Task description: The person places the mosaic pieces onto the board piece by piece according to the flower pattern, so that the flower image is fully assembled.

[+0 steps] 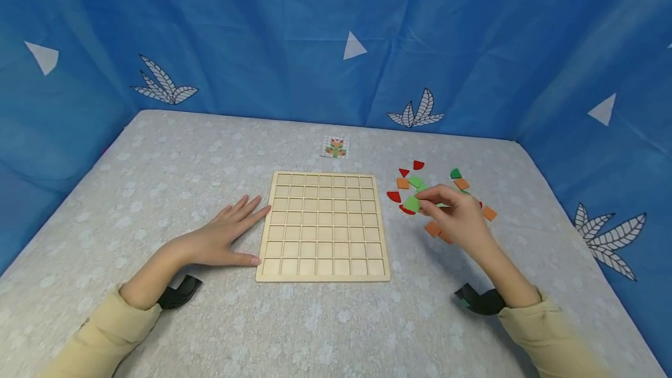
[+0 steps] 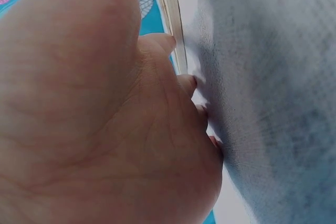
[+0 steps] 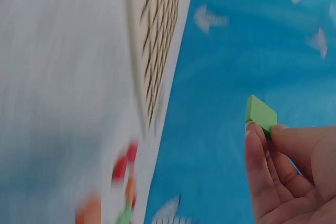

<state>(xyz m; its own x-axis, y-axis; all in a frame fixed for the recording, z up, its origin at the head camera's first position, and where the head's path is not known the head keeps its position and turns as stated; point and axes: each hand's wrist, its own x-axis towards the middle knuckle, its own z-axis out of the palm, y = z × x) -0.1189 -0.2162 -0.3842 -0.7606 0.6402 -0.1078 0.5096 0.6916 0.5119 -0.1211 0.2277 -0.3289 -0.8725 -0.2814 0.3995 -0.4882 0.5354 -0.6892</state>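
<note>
My right hand [image 1: 457, 214] pinches a light green square tile [image 3: 261, 114] between thumb and fingertips, held up over the loose pieces in the head view. To its left lies a wooden grid board [image 1: 324, 277] with rows of square recesses, none of them filled. My left hand [image 1: 223, 237] rests on the table with straight, spread fingers, thumb and index fingertips at the board's left edge. In the left wrist view the palm of that hand [image 2: 131, 129] fills much of the picture, beside the board's wooden edge [image 2: 170, 19].
Around the right hand lie several loose pieces: orange squares such as an orange tile [image 1: 490, 213], red pieces like a red quarter-round [image 1: 418, 165], and a dark green piece [image 1: 455, 173]. Behind the board lies a small pattern card [image 1: 335, 147]. Blue cloth [image 1: 294, 34] walls the table's far side.
</note>
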